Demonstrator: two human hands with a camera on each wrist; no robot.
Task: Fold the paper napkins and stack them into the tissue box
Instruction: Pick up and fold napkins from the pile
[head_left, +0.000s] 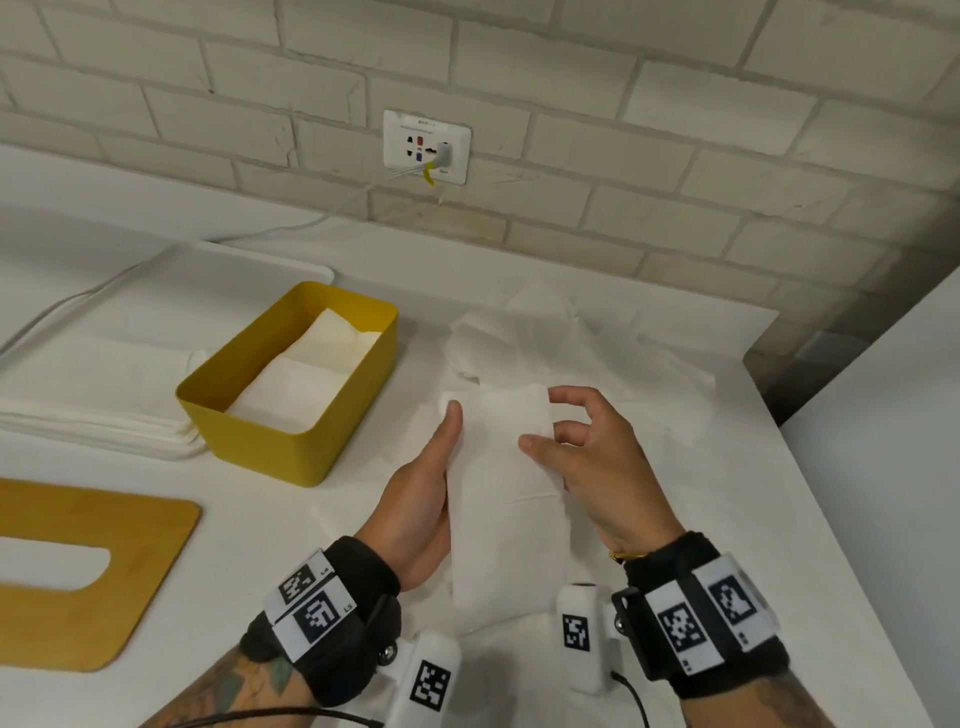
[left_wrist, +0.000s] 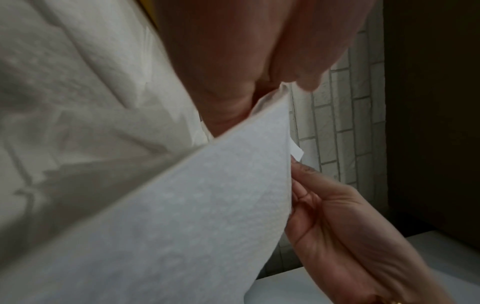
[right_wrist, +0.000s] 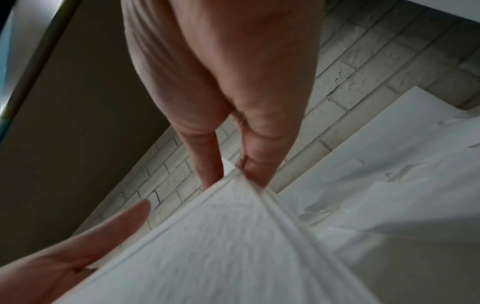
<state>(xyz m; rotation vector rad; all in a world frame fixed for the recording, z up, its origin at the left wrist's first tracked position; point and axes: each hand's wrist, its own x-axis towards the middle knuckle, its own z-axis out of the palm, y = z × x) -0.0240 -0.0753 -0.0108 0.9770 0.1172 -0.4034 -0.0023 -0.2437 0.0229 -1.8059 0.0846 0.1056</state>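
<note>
A folded white napkin (head_left: 506, 493) is held above the table between both hands. My left hand (head_left: 431, 483) grips its left edge, thumb lying along the top and fingers hidden underneath. My right hand (head_left: 558, 431) pinches the far right corner, thumb on top and fingers curled. The left wrist view shows the napkin (left_wrist: 194, 216) running from my left hand (left_wrist: 233, 61) to the right hand (left_wrist: 350, 236). In the right wrist view my right hand's fingers (right_wrist: 254, 160) pinch the napkin's layered edge (right_wrist: 221, 236). The yellow tissue box (head_left: 244, 436) stands open to the left, with folded napkins inside.
A heap of loose unfolded napkins (head_left: 545, 338) lies behind the hands. A flat stack of napkins (head_left: 93, 415) sits left of the box. The wooden lid with a slot (head_left: 78, 561) lies at the near left. A brick wall with a socket (head_left: 426, 145) is behind, and the table's edge runs on the right.
</note>
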